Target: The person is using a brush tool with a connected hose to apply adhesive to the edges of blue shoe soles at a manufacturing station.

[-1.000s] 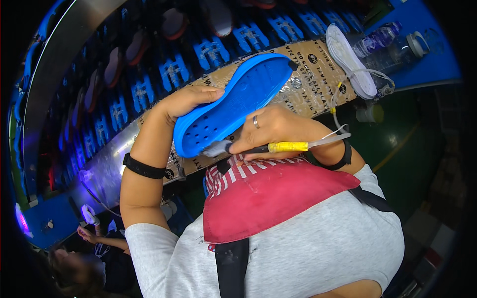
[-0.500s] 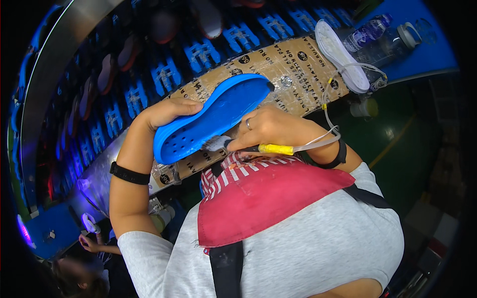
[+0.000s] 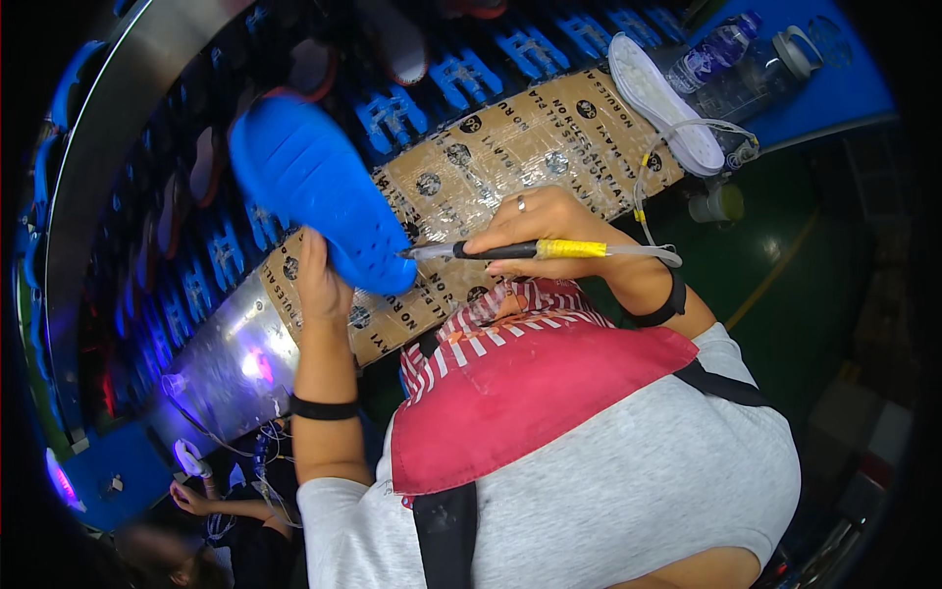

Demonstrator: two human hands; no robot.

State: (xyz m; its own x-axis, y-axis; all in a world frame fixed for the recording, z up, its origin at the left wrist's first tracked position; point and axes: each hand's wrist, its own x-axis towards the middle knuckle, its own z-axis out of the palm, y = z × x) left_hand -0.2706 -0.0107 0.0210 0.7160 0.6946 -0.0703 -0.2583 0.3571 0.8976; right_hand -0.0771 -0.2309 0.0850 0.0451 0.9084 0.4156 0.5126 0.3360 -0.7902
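Observation:
A blue shoe sole (image 3: 319, 191), blurred at its far end, is tilted up to the left above the cardboard. It shows a grooved face, with small holes towards the near end. My left hand (image 3: 324, 283) grips it by the edge; some of the fingers are hidden behind it. In my right hand (image 3: 542, 228), held like a pen, is a brush (image 3: 496, 250) with a black handle and yellow tape at its rear. A clear tube (image 3: 643, 253) runs from that end. The brush tip is beside the sole's near end; whether they touch I cannot tell.
Printed cardboard (image 3: 520, 133) under clear film covers the bench. A white sole (image 3: 667, 103) lies at its right end, near a purple-labelled bottle (image 3: 716, 54) and a clear jug (image 3: 775, 74). Beyond runs a rack of blue holders (image 3: 466, 79). Another person's hand (image 3: 191, 499) shows lower left.
My left hand has turned the blue sole over and swung it left, so its grooved face shows instead of its hollow. The brush has come out from the hollow to the sole's near end.

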